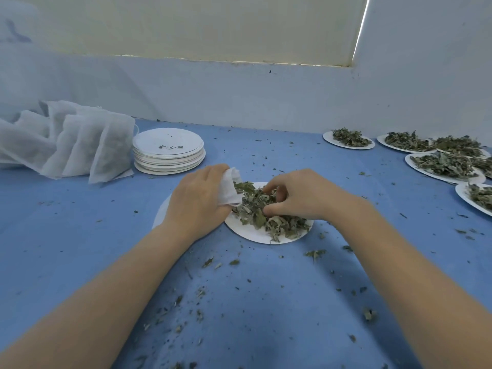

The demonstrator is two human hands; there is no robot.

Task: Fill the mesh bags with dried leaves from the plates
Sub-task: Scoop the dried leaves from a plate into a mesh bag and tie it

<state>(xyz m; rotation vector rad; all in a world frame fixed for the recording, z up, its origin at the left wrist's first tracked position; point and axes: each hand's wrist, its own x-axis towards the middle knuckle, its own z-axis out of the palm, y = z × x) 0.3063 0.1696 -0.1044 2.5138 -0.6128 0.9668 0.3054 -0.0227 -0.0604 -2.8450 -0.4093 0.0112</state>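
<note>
A white paper plate [253, 234] lies on the blue table in front of me with a heap of dried leaves [266, 211] on it. My left hand [198, 199] grips a white mesh bag [230, 189] at the plate's left edge, its mouth turned toward the leaves. My right hand [298, 194] is over the heap, fingers curled into the leaves and pinching a clump. The rest of the bag lies under my left hand and forearm.
A row of filled mesh bags [80, 145] leans at the far left beside a stack of empty plates [169, 154]. Several plates of dried leaves [442, 163] sit at the far right. Leaf crumbs litter the blue table [80, 235].
</note>
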